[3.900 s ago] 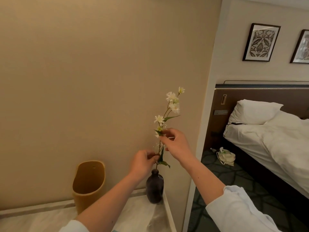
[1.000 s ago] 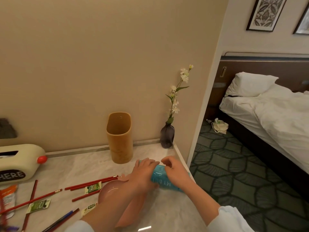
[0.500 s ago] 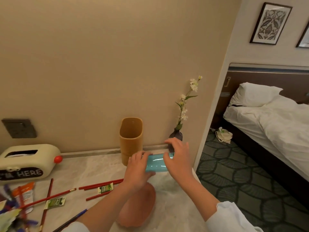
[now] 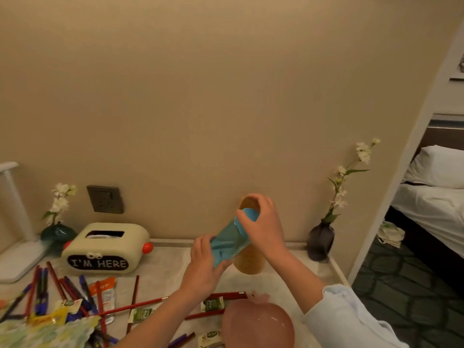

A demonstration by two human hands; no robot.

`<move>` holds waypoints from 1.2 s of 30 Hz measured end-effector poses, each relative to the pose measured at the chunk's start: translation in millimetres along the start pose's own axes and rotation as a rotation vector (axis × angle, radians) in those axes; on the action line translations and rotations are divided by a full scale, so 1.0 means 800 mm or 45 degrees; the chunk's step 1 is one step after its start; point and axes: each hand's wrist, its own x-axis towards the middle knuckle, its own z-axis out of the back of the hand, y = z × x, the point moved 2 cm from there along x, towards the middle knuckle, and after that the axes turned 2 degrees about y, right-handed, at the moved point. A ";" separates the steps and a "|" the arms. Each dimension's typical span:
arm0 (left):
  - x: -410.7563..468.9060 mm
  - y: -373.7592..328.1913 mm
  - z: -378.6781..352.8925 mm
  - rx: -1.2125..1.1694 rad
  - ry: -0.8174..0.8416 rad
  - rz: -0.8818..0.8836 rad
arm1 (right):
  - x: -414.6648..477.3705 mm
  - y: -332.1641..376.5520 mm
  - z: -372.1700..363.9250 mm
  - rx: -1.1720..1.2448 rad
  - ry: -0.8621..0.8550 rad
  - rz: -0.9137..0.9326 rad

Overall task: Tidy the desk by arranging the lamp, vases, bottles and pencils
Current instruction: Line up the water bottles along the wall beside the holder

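The blue bottle [image 4: 227,242] is tilted above the table [image 4: 163,270], directly in front of the tan holder [image 4: 251,263]. The left grip [image 4: 203,268] wraps its base; the right grip [image 4: 265,222] curls round its cap [image 4: 250,214].

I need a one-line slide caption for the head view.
A tilted blue bottle held by the left hand and right hand, before the tan container.
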 end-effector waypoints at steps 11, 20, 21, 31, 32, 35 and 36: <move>0.049 0.070 -0.012 -0.296 0.185 0.206 | 0.052 0.002 -0.075 -0.409 0.588 0.144; 0.076 0.090 -0.031 -0.466 0.252 0.262 | 0.071 -0.022 -0.102 -0.679 0.580 0.378; 0.076 0.091 -0.032 -0.483 0.255 0.254 | 0.071 -0.024 -0.101 -0.662 0.563 0.383; 0.066 0.079 -0.020 -0.353 0.277 0.285 | 0.054 -0.024 -0.087 -0.626 0.632 0.390; 0.065 0.077 -0.017 -0.323 0.284 0.338 | 0.051 -0.024 -0.084 -0.613 0.635 0.368; 0.061 0.074 -0.010 -0.199 0.292 0.501 | 0.042 -0.025 -0.072 -0.517 0.612 0.274; 0.060 0.073 -0.008 -0.148 0.299 0.561 | 0.039 -0.026 -0.069 -0.488 0.583 0.259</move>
